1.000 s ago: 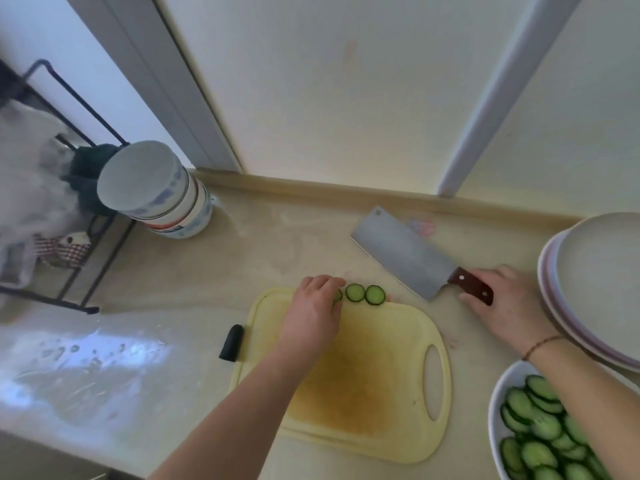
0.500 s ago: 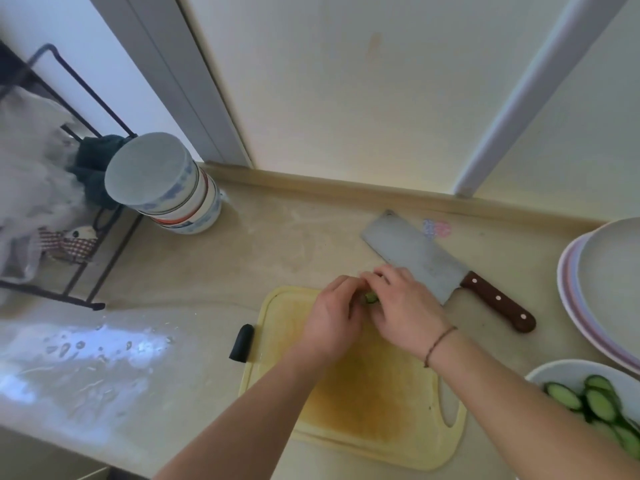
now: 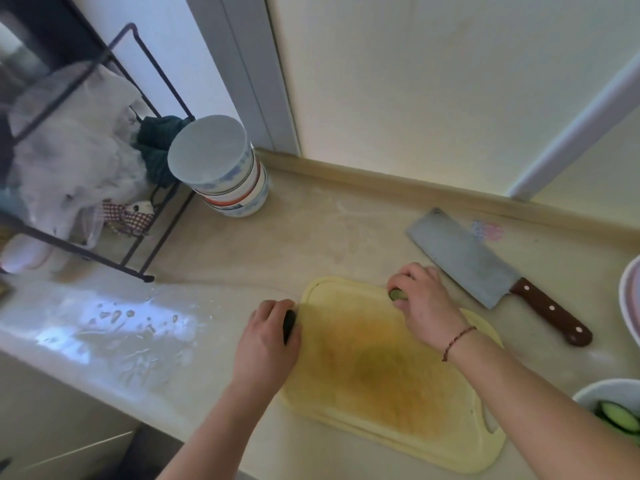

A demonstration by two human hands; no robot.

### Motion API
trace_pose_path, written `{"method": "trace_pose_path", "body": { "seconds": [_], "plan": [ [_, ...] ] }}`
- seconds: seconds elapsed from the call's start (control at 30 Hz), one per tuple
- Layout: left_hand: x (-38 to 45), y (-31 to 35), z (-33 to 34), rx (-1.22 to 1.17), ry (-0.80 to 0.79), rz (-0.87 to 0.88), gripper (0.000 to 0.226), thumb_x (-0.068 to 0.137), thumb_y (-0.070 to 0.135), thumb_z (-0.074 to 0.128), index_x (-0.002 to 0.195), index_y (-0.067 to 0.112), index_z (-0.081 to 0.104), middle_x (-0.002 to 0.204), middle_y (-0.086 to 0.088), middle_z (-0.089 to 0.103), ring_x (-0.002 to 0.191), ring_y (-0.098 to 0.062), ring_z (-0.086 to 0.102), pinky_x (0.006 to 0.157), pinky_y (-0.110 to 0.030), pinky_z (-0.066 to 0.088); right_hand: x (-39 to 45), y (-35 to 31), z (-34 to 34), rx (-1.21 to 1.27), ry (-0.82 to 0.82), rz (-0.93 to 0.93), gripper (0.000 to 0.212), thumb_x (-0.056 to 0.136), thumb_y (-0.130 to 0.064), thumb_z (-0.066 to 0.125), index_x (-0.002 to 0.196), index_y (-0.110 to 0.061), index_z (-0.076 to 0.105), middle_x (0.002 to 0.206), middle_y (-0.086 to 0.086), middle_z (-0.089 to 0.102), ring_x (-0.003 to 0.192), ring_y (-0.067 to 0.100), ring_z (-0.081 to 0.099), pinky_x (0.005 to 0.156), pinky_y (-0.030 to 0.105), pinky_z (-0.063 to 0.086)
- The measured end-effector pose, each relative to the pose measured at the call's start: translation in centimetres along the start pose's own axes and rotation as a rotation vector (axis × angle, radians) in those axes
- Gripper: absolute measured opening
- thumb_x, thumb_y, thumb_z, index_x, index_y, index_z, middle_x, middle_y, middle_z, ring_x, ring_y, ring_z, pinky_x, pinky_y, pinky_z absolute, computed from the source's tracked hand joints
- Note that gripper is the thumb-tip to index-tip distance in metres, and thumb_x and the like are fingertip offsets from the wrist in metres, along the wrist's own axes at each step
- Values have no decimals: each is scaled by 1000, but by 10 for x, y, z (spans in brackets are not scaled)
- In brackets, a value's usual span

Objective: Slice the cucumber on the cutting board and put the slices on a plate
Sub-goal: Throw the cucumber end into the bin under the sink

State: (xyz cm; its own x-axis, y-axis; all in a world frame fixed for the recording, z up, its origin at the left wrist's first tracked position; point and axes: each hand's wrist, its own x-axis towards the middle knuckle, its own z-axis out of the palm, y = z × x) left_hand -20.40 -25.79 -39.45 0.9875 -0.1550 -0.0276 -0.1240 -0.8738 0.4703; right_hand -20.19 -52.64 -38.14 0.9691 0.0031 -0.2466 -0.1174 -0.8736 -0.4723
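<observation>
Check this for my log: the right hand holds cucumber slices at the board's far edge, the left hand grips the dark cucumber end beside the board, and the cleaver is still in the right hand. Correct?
Not quite. The head view shows the cleaver lying on the counter, beyond the cutting board, in nobody's grip. The rest holds: the right hand pinches cucumber slices, and the left hand grips the dark cucumber end.

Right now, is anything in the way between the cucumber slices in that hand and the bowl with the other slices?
Nothing visible blocks it. The right hand pinches the slices over the cutting board; the bowl sits right of it. The cleaver lies farther back.
</observation>
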Motion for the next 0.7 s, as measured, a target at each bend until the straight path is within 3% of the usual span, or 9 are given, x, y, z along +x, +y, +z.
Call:
{"method": "trace_pose_path", "body": {
  "seconds": [0.13,0.27,0.37,0.43,0.5,0.57,0.63,0.7],
  "plan": [
    [-2,6,-5,-93,-5,-3,35,85,3,74,119,8,70,109,-6,70,88,-25,68,75,-27,51,2,0,0,13,-1,-28,25,94,-4,59,113,-20,60,109,-4,45,108,17,37,97,35,43],
    [-7,27,-7,-393,-20,-150,27,96,8,63,116,26,66,105,12,69,86,3,64,76,-10,48,-5,-4,4,1,30,-27,27,91,6,53,100,-18,59,103,-5,41,105,17,37,89,35,47],
    [-9,49,-1,-714,-85,-390,30,100,8,57,104,37,62,104,10,71,88,4,67,79,-15,54,-15,-7,10,52,137,-23,28,90,12,51,92,-15,58,102,-4,46,103,17,44,87,22,39],
    [-11,61,6,-871,-111,-543,28,99,9,60,105,36,66,107,5,73,95,-3,69,89,-28,58,-21,-14,11,164,171,6,28,90,10,53,88,-17,56,98,-5,51,94,12,50,84,14,39],
    [-12,70,10,-986,-67,-645,22,96,12,67,105,31,70,104,4,73,97,-12,71,90,-38,60,-28,-30,13,418,202,132,28,91,6,57,87,-22,56,95,-6,57,86,8,55,77,12,42],
    [-13,81,9,-1090,12,-689,18,91,10,73,101,25,71,94,6,73,87,-13,71,80,-37,62,-37,-50,15,937,224,328,32,93,8,53,93,-22,61,98,0,62,85,14,59,72,23,48],
    [-16,85,4,-1165,52,-647,17,88,7,77,98,19,71,85,7,74,83,-12,72,77,-35,61,-42,-74,22,1483,167,479,33,93,12,41,93,-11,64,97,12,59,86,24,58,73,34,50],
    [-23,84,1,-1105,35,-544,20,85,7,79,98,20,71,87,10,75,86,-9,72,80,-30,60,-47,-89,31,1771,104,607,30,93,5,37,90,-7,64,97,19,59,93,33,58,84,42,49]
  ]
}}
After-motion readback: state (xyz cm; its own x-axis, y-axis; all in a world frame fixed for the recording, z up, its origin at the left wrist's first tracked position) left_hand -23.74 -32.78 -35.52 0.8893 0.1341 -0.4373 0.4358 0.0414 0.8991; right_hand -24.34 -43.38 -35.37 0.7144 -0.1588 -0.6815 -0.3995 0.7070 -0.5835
